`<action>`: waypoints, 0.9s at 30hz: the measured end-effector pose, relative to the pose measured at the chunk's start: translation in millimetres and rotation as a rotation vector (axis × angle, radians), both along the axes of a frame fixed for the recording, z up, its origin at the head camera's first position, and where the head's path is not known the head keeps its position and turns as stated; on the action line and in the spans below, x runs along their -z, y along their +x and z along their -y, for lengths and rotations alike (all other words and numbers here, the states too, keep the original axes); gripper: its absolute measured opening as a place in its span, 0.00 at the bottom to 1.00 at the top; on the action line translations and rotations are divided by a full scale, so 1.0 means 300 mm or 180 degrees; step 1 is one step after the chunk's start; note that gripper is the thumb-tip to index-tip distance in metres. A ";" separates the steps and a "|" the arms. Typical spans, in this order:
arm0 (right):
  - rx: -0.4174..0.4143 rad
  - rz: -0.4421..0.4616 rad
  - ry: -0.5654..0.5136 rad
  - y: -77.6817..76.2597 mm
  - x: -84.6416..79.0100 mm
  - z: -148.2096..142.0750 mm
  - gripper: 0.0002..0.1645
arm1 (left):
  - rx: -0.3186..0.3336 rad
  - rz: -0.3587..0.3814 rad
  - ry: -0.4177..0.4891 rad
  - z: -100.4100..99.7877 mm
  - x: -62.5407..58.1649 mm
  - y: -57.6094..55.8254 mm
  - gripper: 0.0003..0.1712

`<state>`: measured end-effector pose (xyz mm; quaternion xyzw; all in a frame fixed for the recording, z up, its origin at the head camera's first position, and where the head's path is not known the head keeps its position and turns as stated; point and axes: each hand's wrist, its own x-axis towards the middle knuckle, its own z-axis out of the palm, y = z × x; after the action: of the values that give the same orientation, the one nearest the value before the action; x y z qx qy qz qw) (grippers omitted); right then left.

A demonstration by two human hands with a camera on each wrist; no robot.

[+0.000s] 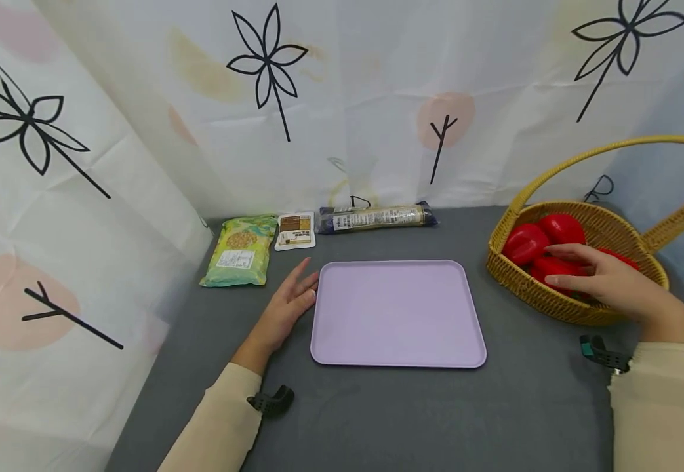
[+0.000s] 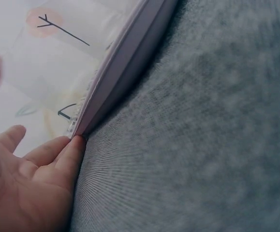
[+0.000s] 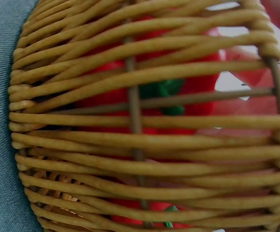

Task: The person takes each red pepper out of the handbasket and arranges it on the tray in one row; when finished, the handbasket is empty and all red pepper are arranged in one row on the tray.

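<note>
A light purple tray (image 1: pixel 397 314) lies flat on the grey cloth. My left hand (image 1: pixel 287 308) rests at its left edge, fingers extended; in the left wrist view, fingertips (image 2: pixel 77 145) touch the rim of the tray. On the right, a yellow wicker basket (image 1: pixel 572 314) holds several red bell peppers (image 1: pixel 526 244), with green stems (image 3: pixel 171 89) showing through the weave. My right hand (image 1: pixel 619 282) reaches over the basket rim, its thumb and fingers spread above a pepper at the front. Basketwork partly hides this hand in the right wrist view.
Along the back lie a green-yellow packet (image 1: pixel 238 252), a small white-and-brown sachet (image 1: pixel 296 231) and a long dark wrapped package (image 1: pixel 377 217). The basket's tall handle (image 1: pixel 613 147) arches above it. A patterned white curtain (image 1: pixel 342 98) borders the table behind and at the left.
</note>
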<state>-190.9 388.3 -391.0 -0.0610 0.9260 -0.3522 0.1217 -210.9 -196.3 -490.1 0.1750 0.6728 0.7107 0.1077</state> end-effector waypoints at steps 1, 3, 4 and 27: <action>-0.0006 0.0021 0.0067 -0.001 -0.002 0.002 0.47 | -0.0010 0.0016 -0.0031 0.000 0.000 -0.003 0.44; -0.0032 0.0050 0.0140 -0.001 -0.007 0.002 0.47 | -0.0011 0.0033 -0.0092 0.001 0.002 -0.008 0.49; -0.0036 0.0080 0.0129 -0.002 -0.008 0.001 0.48 | 0.0007 0.0050 -0.0092 0.002 0.002 -0.009 0.51; 0.0069 -0.0552 -0.0717 0.007 0.017 -0.013 0.42 | 0.0145 0.0224 -0.0316 0.001 -0.002 -0.012 0.59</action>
<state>-188.7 392.3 -396.2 -0.0945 0.8882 -0.4486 0.0299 -214.5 -196.5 -489.5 0.1597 0.6989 0.6795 0.1560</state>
